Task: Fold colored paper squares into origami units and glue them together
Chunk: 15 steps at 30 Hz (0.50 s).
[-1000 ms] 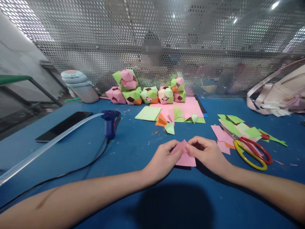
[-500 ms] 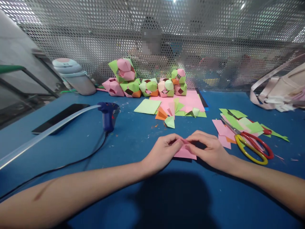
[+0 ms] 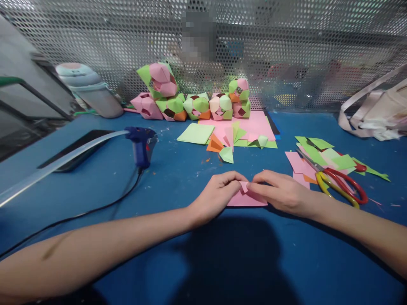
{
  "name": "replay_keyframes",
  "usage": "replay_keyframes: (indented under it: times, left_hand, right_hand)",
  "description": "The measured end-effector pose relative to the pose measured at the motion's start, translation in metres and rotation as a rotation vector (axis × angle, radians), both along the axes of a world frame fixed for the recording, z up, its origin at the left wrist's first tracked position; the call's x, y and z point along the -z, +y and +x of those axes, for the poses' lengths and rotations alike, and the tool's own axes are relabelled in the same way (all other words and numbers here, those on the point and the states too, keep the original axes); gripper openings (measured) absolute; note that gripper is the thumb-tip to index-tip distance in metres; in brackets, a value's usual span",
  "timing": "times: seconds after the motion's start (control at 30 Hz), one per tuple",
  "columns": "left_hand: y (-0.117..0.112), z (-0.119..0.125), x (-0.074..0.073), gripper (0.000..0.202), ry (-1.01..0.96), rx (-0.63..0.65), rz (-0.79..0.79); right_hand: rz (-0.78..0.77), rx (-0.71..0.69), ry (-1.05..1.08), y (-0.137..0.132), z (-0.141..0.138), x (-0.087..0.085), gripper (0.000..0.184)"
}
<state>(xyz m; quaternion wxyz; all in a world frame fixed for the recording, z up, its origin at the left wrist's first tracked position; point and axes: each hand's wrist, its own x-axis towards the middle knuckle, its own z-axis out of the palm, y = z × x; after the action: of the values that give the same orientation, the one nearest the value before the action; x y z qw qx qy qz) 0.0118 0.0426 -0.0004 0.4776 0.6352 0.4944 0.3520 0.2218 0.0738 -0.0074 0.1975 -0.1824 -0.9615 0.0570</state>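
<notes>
A pink sheet of paper (image 3: 247,200) lies on the blue table, its far edge partly folded over toward me. My left hand (image 3: 219,192) grips its left side, thumb on top and fingers curled behind. From the right, my right hand (image 3: 281,192) pinches the same paper near the small folded flap. Both hands are closed and hide the paper's upper corners. Beyond them sit a pale green folded piece (image 3: 227,155) and an orange folded piece (image 3: 215,143).
Scissors (image 3: 345,182) rest on paper scraps (image 3: 337,159) at right. A blue glue gun (image 3: 141,146) stands at left, its cord running toward me, near a dark phone-like slab (image 3: 76,150). Folded paper balls (image 3: 197,106) line the mesh wall; a tumbler (image 3: 92,91) leans there.
The pink paper now lies flatter, and more of it and its folded flap shows. My fingertips have moved slightly apart. The camera view has shifted a little.
</notes>
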Motion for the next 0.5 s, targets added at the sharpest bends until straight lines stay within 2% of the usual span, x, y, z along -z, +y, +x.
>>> replay_keyframes:
  times: [0.2, 0.33, 0.5]
  left_hand:
    - [-0.001, 0.001, -0.003, 0.020, -0.005, 0.036, -0.022]
    - [-0.001, 0.003, 0.002, 0.022, -0.062, 0.050, -0.024]
    - [0.001, 0.001, 0.008, 0.018, -0.039, 0.052, 0.040]
  right_hand:
    - [0.029, -0.010, 0.024, 0.002, 0.001, 0.000, 0.031]
    - [0.029, 0.011, 0.105, 0.003, 0.003, 0.005, 0.031]
    - [0.008, -0.022, 0.154, 0.001, 0.001, 0.007, 0.034]
